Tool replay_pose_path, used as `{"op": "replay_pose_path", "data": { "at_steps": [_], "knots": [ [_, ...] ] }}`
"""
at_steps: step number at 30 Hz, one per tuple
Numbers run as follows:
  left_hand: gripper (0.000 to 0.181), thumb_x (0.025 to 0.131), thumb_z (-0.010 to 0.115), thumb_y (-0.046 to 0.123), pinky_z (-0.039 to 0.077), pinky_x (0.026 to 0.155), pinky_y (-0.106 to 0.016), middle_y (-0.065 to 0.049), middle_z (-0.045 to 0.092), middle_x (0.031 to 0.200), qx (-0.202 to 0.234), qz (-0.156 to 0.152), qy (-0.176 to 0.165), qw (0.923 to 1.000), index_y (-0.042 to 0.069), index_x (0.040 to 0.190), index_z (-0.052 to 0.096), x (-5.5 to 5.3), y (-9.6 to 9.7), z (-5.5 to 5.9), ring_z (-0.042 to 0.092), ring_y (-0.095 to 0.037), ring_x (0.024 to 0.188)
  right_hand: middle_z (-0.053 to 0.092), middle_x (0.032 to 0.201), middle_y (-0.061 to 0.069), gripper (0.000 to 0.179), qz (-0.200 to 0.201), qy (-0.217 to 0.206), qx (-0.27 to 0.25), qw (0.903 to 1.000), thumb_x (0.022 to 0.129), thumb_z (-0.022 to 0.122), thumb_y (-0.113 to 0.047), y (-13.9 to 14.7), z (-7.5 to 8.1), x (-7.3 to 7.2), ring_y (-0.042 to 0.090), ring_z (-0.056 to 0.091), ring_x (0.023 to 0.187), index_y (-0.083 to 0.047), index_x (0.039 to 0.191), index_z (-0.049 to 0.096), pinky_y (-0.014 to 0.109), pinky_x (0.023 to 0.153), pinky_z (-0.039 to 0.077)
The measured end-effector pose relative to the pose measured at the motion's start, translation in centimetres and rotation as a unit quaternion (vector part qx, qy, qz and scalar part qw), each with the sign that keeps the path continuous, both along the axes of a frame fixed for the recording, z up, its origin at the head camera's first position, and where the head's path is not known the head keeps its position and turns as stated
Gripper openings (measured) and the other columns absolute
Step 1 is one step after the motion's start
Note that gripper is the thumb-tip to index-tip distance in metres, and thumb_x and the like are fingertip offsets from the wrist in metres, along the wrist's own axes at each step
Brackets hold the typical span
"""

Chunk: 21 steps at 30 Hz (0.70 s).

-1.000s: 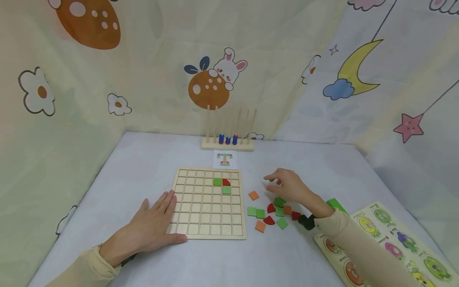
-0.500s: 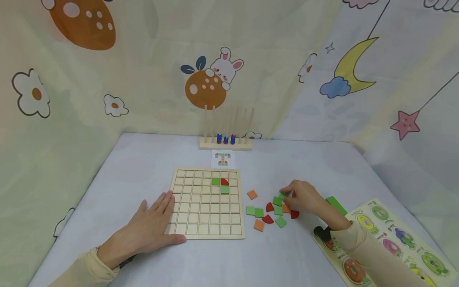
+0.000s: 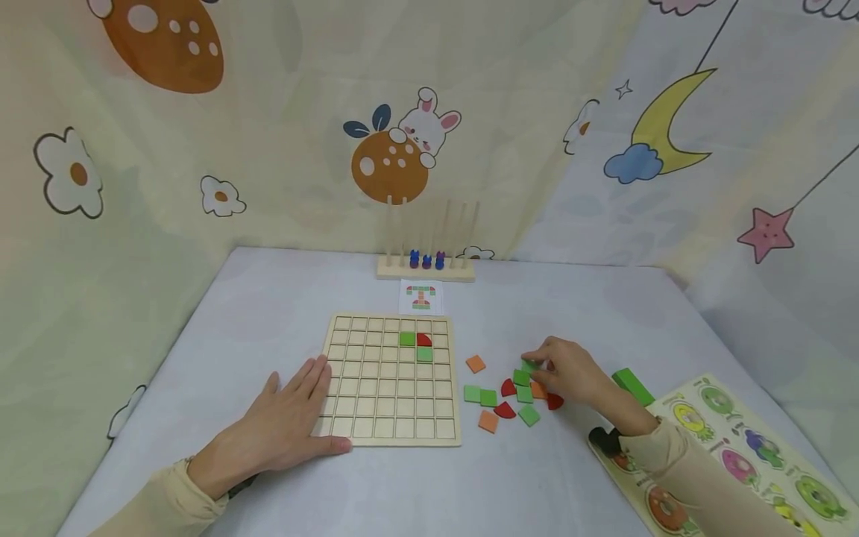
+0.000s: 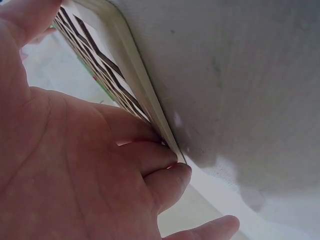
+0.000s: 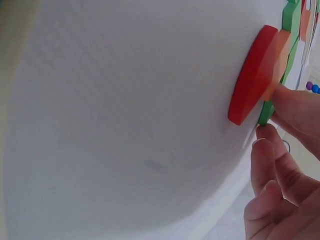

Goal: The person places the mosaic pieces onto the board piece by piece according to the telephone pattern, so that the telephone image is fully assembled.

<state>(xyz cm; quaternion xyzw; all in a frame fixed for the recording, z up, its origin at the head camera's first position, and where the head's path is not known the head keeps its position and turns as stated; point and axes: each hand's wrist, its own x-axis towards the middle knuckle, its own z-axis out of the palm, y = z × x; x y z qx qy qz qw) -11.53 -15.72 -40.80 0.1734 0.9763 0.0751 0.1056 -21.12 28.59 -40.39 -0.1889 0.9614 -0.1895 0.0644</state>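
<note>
My left hand (image 3: 285, 425) lies with straight fingers at the left edge of a wooden grid board (image 3: 389, 443), its thumb near the board's lower edge. In the left wrist view the fingertips touch the board's rim (image 4: 150, 97). On the grid sit a green square tile (image 3: 407, 339), a red quarter-round tile (image 3: 423, 340) and a light green tile (image 3: 424, 354). To the right, my right hand (image 3: 570, 373) pinches a green square tile (image 3: 529, 366) at the far side of the loose pile. That green tile (image 5: 266, 113) shows between thumb and fingers in the right wrist view.
Several loose tiles, among them an orange one (image 3: 488, 421), lie right of the board. A pattern card (image 3: 434, 307) and a peg stand (image 3: 426, 274) are behind it. Under my right forearm lies a fruit-picture board (image 3: 694, 455), beside a green block (image 3: 633, 386).
My right hand has moved right and nearer to me, down to the loose pile, and has taken hold of a green tile. The left hand keeps its place on the board.
</note>
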Motion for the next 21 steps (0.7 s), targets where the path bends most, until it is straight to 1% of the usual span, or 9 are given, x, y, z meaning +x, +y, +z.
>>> {"op": "replay_pose_path", "data": {
  "at_steps": [6,13,17,21],
  "knots": [
    [0.12,0.084,0.058,0.081,0.024,0.111,-0.08,-0.025,0.02,0.169,0.005,0.002,-0.006,1.0,-0.008,0.158,0.027,0.0,0.0,0.0,0.025,-0.043,0.157,0.068,0.098,0.009,0.034,-0.007,-0.009,0.006,0.9999,0.091,0.075,-0.008,-0.2,0.1,0.2,0.012,0.057,0.076,0.001,0.123,0.073,0.022,0.056,0.048],
    [0.12,0.083,0.058,0.081,0.025,0.11,-0.08,-0.026,0.021,0.169,0.001,0.002,-0.003,1.0,-0.008,0.158,0.028,0.0,0.0,-0.1,0.026,-0.043,0.156,0.068,0.099,0.009,0.032,-0.001,-0.016,0.001,0.9999,0.091,0.073,-0.009,-0.2,0.5,0.2,0.012,0.058,0.076,0.001,0.121,0.074,0.024,0.056,0.048],
    [0.12,0.083,0.058,0.081,0.025,0.11,-0.08,-0.026,0.022,0.169,0.002,0.0,0.0,1.0,-0.008,0.158,0.028,0.0,0.0,-0.1,0.026,-0.043,0.156,0.069,0.098,0.009,0.031,0.012,0.001,-0.006,0.9999,0.092,0.072,-0.008,-0.5,1.1,-0.2,0.013,0.059,0.078,0.0,0.122,0.074,0.024,0.059,0.049],
    [0.12,0.084,0.058,0.081,0.025,0.11,-0.08,-0.026,0.022,0.168,0.003,0.0,0.003,1.0,-0.009,0.157,0.028,0.0,0.0,0.0,0.026,-0.043,0.156,0.069,0.098,0.009,0.03,0.031,0.021,-0.012,0.9992,0.092,0.072,-0.008,-1.9,2.0,-0.6,0.014,0.059,0.079,-0.001,0.122,0.074,0.024,0.063,0.048]
  ]
}}
